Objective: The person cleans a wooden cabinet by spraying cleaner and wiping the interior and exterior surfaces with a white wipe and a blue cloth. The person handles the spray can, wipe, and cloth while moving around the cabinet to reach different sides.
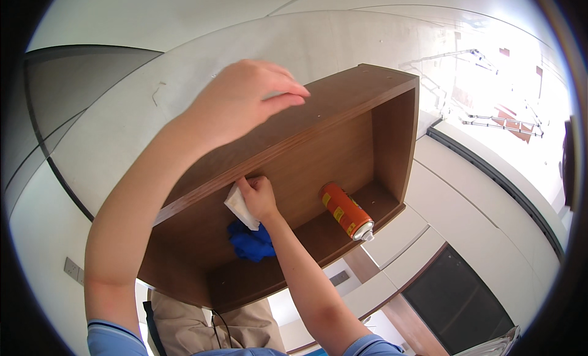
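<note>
A brown wooden box (340, 96), open at the front like a drawer or shelf unit, lies before me. My left hand (257, 96) is raised over its upper board, fingers bent together, with nothing seen in it; whether it touches the board I cannot tell. My right hand (259, 197) reaches inside and grips a folded white cloth or tissue pad (241, 206) near the upper board's inner edge. Just below the pad lies a crumpled blue cloth (250, 243). An orange spray can (344, 209) with a white nozzle stands inside on the lower board, right of my hand.
Behind the box stretches a pale wall (358, 39). White cabinet fronts (468, 195) and a dark panel (459, 287) are at the right. A folding metal rack (503, 122) shows in the bright area at upper right. A wall socket (73, 268) sits at lower left.
</note>
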`<state>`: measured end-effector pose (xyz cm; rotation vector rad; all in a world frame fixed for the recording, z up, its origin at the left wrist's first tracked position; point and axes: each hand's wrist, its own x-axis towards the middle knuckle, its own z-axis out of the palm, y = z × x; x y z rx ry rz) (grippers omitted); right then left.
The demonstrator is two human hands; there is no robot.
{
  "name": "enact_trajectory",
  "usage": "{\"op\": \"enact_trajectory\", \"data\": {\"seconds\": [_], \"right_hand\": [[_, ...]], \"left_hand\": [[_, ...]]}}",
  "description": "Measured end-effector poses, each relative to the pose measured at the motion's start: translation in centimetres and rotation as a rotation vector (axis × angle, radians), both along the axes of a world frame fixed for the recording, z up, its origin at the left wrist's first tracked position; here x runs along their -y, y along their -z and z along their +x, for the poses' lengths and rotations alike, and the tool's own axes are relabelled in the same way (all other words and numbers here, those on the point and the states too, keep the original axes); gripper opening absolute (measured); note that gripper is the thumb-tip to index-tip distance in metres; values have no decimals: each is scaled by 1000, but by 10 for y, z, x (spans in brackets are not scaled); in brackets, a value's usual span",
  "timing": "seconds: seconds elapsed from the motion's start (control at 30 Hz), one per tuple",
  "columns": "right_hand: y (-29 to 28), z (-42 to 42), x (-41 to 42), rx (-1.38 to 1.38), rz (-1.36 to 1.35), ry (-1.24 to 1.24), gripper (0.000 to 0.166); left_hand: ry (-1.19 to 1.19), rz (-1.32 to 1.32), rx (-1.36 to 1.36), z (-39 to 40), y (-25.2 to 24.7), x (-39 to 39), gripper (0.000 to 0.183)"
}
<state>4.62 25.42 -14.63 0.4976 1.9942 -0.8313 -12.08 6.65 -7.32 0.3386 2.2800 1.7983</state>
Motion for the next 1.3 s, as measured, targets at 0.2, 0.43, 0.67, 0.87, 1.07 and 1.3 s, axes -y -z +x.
{"op": "enact_trajectory", "data": {"seconds": [0.2,0.43,0.67,0.87,1.07,1.3], "right_hand": [[-2,-1,3,-7,-12,11,59],[-9,-7,5,12,-5,-23,59],[-8,-5,7,-8,-2,-46,60],[-9,-5,7,-27,-16,-20,60],[-4,-1,4,-12,-7,-31,59],[-7,-6,-4,54,-101,79,58]], "left_hand": [[75,119,62,-8,8,-24,16],[83,183,159,-13,10,-28,13],[44,213,180,-12,15,-32,15],[-133,205,393,2,19,0,17],[-207,-83,312,32,32,65,11],[-289,-497,474,77,17,94,19]]}}
